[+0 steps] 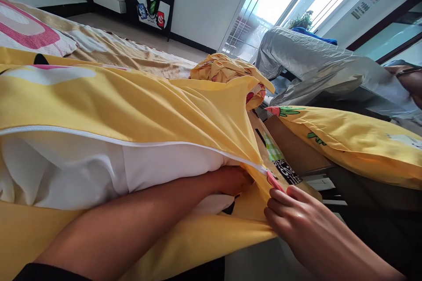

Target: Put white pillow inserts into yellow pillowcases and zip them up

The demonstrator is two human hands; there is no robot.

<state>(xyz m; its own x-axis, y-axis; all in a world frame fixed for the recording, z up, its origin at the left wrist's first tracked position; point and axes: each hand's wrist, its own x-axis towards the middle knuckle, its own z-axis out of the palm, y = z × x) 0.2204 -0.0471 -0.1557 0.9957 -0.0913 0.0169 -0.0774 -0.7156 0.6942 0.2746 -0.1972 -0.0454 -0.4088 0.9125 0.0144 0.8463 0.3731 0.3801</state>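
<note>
A yellow pillowcase (132,101) lies across a bed with its white zipper (138,142) open along the side. Inside it shows a white pillow (99,171). My left hand (231,180) reaches into the opening at the case's corner, its fingers tucked in and hidden by fabric. My right hand (293,215) is closed, pinching the yellow corner of the case beside the zipper's end.
A second yellow pillow (349,140) lies to the right. Crumpled yellow cloth (227,70) sits behind the case. A silver-grey cover (316,66) drapes something by the window. A pink and white pillow (29,30) lies at the far left.
</note>
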